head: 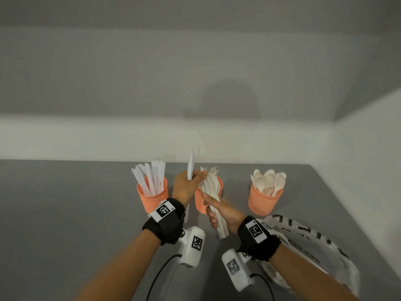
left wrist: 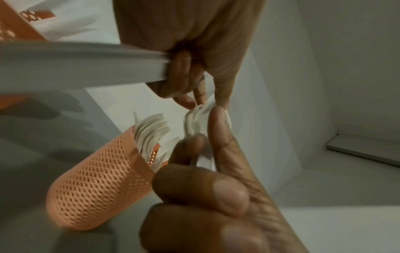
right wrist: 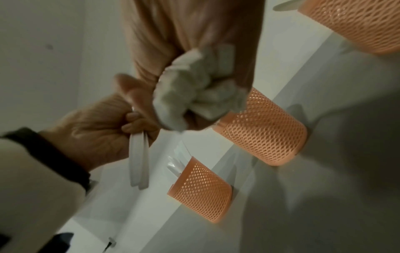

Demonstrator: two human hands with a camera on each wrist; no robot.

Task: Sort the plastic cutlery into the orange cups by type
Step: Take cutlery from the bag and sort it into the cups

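Mid-sort: right hand point(head: 219, 213) gripped a fork bundle point(head: 213, 198) w/ tines above its fist, over the middle cup point(head: 200, 203), left hand point(head: 186, 187) pinched knives point(head: 190, 165) pulled from it; next, prob. knives to left cup point(head: 153, 197).

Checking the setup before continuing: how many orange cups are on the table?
3 in the head view: left cup holding knives, middle cup partly behind the hands, right cup holding spoons.

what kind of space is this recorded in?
Probably a staged recording corner, not a real kitchen: a plain grey tabletop against bare white walls, with three orange mesh cups and a printed plastic bag.
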